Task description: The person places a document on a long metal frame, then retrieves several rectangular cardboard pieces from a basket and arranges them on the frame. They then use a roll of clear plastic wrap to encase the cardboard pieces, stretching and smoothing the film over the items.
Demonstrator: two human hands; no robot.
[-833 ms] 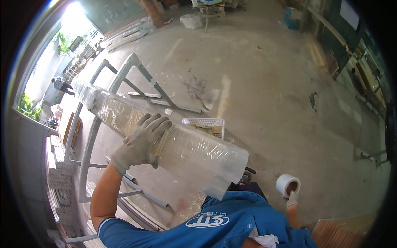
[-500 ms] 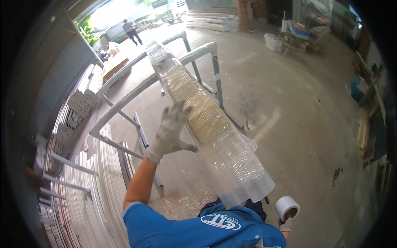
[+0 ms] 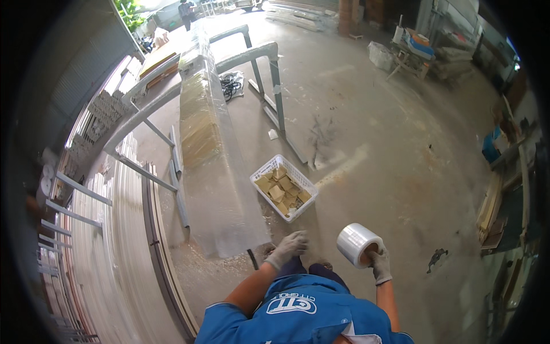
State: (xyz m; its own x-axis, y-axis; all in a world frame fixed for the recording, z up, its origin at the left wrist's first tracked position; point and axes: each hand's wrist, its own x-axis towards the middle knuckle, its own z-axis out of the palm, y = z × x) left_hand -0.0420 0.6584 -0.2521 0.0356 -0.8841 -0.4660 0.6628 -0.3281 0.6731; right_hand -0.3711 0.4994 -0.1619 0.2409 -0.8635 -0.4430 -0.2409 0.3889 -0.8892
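Observation:
A long bundle (image 3: 201, 129) wrapped in clear plastic film lies across a grey metal stand (image 3: 152, 97), its near end toward me. Brownish material shows through the film along part of it. My gloved left hand (image 3: 291, 247) is to the right of the bundle's near end, apart from it; its fingers look loosely bent, with nothing visible in them. In my gloved right hand (image 3: 380, 266) is a roll of stretch film (image 3: 356, 241), gripped at its brown core and held out to the right of my body.
On the floor ahead, a white plastic basket (image 3: 309, 183) holds several cardboard pieces. Long pale profiles (image 3: 123, 229) are stacked along the left. A cluttered small table (image 3: 409, 54) stands at the far right, and a person (image 3: 186, 12) is in the far background.
My left hand has left the bundle's side and moved right and toward me. The film roll in my right hand has come forward and left. The view has shifted, bringing the basket into full sight.

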